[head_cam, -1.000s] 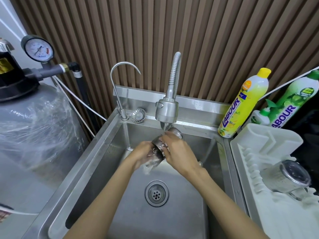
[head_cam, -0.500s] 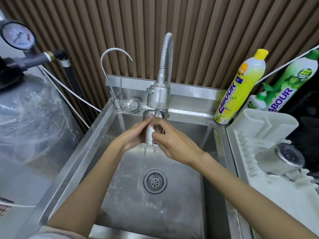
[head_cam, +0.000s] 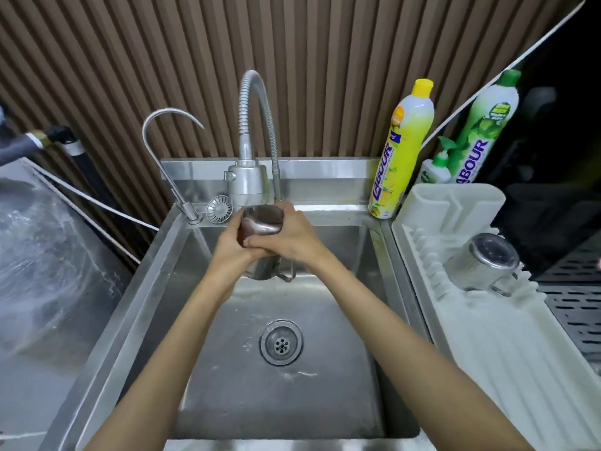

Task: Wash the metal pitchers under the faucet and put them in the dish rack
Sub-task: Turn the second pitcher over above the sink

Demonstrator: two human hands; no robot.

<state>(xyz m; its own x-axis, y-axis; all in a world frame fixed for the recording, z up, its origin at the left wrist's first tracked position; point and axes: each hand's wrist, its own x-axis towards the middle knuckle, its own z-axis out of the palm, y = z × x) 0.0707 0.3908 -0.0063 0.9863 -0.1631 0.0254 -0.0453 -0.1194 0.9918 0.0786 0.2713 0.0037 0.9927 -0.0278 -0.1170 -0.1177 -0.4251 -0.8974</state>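
Observation:
A small metal pitcher (head_cam: 262,219) is held upright right under the spray head of the flexible faucet (head_cam: 248,187), at the back of the steel sink (head_cam: 156,288). My left hand (head_cam: 231,245) wraps its left side and my right hand (head_cam: 292,237) clasps its right side and front. Both hands hide most of the pitcher; only its rim and upper wall show. A second metal pitcher (head_cam: 481,262) lies on its side in the white dish rack (head_cam: 487,336) to the right of the sink.
A thin gooseneck tap (head_cam: 169,151) and a loose strainer (head_cam: 219,208) sit at the sink's back left. Yellow (head_cam: 403,148) and green (head_cam: 481,128) dish soap bottles stand behind the rack. The drain (head_cam: 281,342) lies mid-basin. A plastic-wrapped tank (head_cam: 39,249) stands left.
The pitcher went from tilted under the stream to upright just under the spray head. Both hands closed more tightly around it. The view shifted, so the sink sits more central.

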